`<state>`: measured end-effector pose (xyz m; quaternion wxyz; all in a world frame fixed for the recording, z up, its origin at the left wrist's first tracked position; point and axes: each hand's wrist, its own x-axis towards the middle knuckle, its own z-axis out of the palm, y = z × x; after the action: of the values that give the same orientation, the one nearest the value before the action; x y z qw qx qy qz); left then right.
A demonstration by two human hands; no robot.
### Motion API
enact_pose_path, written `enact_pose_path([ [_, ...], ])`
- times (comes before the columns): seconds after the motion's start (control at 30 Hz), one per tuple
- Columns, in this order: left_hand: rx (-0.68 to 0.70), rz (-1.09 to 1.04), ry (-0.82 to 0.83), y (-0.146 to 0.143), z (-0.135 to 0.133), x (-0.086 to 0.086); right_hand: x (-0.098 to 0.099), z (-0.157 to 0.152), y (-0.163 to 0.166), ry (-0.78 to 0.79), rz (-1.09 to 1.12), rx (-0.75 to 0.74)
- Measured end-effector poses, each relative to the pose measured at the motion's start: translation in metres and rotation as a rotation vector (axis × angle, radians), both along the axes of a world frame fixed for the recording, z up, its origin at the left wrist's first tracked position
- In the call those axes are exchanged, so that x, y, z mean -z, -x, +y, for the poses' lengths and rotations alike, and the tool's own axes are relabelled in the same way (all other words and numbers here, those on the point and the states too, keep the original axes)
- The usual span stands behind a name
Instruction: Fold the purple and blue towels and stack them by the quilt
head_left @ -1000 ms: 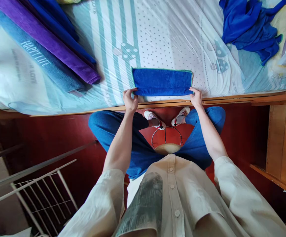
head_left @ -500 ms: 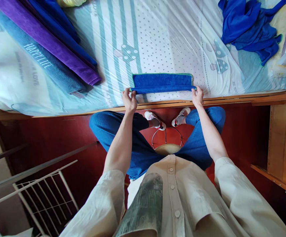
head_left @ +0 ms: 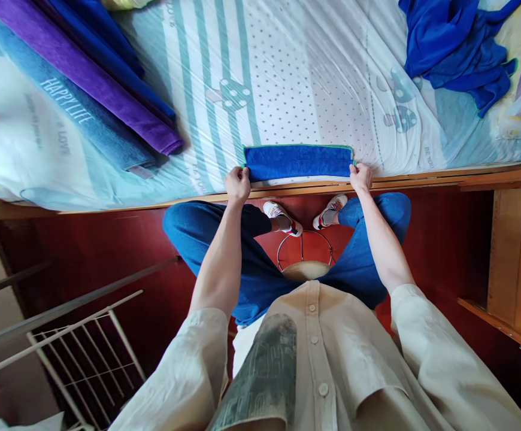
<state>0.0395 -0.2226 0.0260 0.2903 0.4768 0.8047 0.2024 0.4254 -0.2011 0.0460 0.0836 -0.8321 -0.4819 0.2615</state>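
A folded blue towel (head_left: pixel 299 161) with green edging lies as a long narrow strip along the near edge of the bed. My left hand (head_left: pixel 237 182) pinches its left end, fingers closed. At the right end, my right hand (head_left: pixel 361 177) grips the corner between thumb and fingers. The towel looks flat and stretched between both hands; its layers underneath are hidden.
A purple rolled towel (head_left: pixel 108 90) and a blue-grey "HAPPY LIFE" towel (head_left: pixel 69 102) lie on the left of the bed sheet (head_left: pixel 305 72). Crumpled blue cloths (head_left: pixel 458 48) are heaped at right. A wooden bed rail (head_left: pixel 422 178) runs along the near edge.
The towel has been drawn slightly toward me, and the rolled-up near edge now lies flat, showing one wider strip. Both hands have shifted a little nearer and still hold the ends.
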Motion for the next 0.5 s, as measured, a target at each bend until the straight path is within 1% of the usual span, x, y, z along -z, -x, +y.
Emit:
enact_pose_path([
  [0.17,-0.020,0.010,-0.019,0.001,-0.001,0.000,-0.005,0.001,0.005,0.017,-0.061,0.023],
  [0.3,-0.001,0.031,0.001,0.001,-0.002,0.004,-0.006,-0.001,0.005,0.045,-0.100,-0.014],
  [0.37,0.012,0.051,-0.013,0.000,-0.004,0.002,-0.008,-0.003,0.004,0.043,-0.110,-0.052],
  [0.43,0.041,0.077,-0.083,-0.003,-0.006,-0.004,-0.010,-0.007,0.002,-0.043,-0.126,-0.104],
  [0.5,0.116,0.097,-0.161,-0.005,-0.008,-0.013,-0.012,-0.010,-0.001,-0.168,-0.126,-0.178],
])
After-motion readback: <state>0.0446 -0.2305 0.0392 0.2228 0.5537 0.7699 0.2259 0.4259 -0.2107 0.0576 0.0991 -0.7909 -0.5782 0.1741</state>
